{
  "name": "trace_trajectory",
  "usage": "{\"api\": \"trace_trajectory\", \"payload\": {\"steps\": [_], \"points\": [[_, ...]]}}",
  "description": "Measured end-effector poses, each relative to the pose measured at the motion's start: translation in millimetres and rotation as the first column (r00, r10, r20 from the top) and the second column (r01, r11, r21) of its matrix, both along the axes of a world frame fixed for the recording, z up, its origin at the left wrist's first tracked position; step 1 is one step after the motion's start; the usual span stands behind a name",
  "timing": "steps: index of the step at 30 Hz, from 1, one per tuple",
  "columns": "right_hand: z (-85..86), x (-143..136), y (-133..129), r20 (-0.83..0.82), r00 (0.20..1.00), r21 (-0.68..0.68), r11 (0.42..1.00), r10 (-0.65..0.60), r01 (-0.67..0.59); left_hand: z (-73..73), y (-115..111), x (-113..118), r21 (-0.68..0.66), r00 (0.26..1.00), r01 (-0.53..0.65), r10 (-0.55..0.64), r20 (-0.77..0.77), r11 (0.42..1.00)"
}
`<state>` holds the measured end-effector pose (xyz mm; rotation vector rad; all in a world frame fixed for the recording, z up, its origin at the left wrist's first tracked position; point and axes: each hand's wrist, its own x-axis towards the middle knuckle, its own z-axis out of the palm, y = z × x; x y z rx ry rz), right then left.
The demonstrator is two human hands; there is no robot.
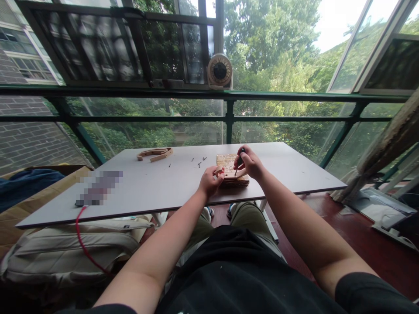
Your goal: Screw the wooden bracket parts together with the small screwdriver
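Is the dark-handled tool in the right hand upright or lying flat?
Upright, leaning slightly: the right hand grips its dark handle, and the thin shaft points down at the tan strip.

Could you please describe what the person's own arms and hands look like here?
Both the left hand and the right hand are bare, without gloves, and no watch or band shows at either wrist. The forearms are uncovered; plain black short sleeves show at the picture's lower edge.

Right hand grips dark-handled screwdriver, tip at tan strip — left hand holds strip over layered board.
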<state>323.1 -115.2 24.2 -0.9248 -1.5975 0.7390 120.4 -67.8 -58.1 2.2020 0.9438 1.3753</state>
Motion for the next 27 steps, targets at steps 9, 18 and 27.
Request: {"api": "trace_trajectory", "payload": {"steps": [9,18,27], "points": [[-1.0,-0.2,-0.8,0.031,0.997,-0.014,0.997,-0.073,0.073,-4.0,1.6,0.6,-0.005,1.000,-0.006,0.006,0.000,1.000],[-3.9,-1.4,-0.4,0.056,0.992,0.027,0.994,-0.110,0.108,-2.0,-0.6,1.2,0.000,1.000,-0.006,0.006,0.004,1.000],[3.7,-1.1,0.3,0.158,0.958,0.103,0.969,-0.239,0.225,-4.2,1.7,0.7,-0.035,1.000,-0.023,0.023,0.003,0.999]]}}
